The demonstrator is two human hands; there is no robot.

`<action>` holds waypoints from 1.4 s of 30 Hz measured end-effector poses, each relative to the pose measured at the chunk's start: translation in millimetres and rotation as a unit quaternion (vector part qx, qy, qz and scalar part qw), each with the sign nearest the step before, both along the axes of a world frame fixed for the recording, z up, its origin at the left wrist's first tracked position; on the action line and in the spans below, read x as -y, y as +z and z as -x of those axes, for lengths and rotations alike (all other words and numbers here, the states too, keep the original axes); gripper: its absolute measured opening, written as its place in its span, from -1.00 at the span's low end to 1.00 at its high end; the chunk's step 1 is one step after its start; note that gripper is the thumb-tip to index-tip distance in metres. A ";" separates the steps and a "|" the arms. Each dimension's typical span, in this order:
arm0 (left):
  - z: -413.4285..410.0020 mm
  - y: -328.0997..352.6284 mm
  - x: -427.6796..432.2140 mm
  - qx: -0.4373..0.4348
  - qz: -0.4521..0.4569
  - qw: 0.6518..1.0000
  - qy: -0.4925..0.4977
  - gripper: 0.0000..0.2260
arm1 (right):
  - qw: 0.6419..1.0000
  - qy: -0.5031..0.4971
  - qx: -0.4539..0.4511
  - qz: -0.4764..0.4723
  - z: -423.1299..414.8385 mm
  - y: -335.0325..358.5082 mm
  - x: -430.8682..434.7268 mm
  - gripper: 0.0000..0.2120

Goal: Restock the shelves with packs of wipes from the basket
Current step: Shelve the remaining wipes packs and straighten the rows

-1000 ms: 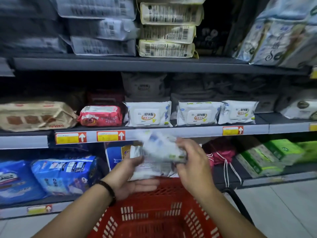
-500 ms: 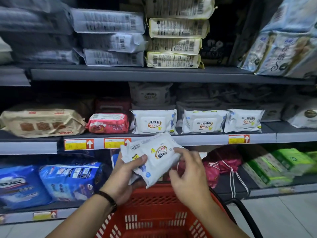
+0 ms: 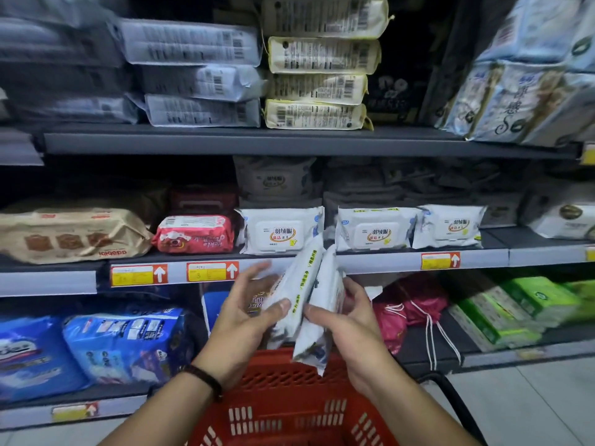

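Three tiers of shelving stocked with wrapped goods fill the view. On the middle shelf (image 3: 370, 262), three matching white wipe packs (image 3: 278, 231) stand in a row at the front edge. Below, close to the camera, sits the red basket (image 3: 289, 413). Just above its far rim, in front of the middle shelf's edge, two white packs (image 3: 302, 294) are held edge-on, side by side — the left hand (image 3: 244, 317) pinches one between thumb and spread fingers, the right hand (image 3: 351, 323) curls round the other. A dark bracelet (image 3: 203, 379) circles the left wrist.
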State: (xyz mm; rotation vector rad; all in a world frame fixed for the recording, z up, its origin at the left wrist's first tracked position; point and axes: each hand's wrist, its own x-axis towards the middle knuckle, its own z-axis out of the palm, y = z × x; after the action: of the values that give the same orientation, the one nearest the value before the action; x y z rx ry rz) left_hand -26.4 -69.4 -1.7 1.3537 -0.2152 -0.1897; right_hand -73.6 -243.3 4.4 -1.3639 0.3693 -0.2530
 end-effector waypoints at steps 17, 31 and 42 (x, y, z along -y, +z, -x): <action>-8.7 16.2 -19.5 -0.100 -0.022 0.993 -0.061 -0.55 | 0.929 -0.022 0.063 0.363 -4.7 11.4 25.0 -0.03; 0.3 3.0 2.5 -0.139 0.165 0.971 -0.102 -0.39 | 0.812 -0.012 0.085 0.578 -7.8 11.2 8.4 -0.04; -1.2 9.9 18.8 -0.085 0.147 0.984 0.061 -0.35 | 0.934 -0.053 0.009 0.354 -4.7 5.5 -36.4 -0.07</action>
State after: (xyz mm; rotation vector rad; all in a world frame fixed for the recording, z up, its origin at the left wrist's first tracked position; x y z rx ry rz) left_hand -25.2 -88.2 8.3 1.0458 -0.0144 -0.1634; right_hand -68.9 -206.8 9.9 -2.0525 0.3489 -0.5217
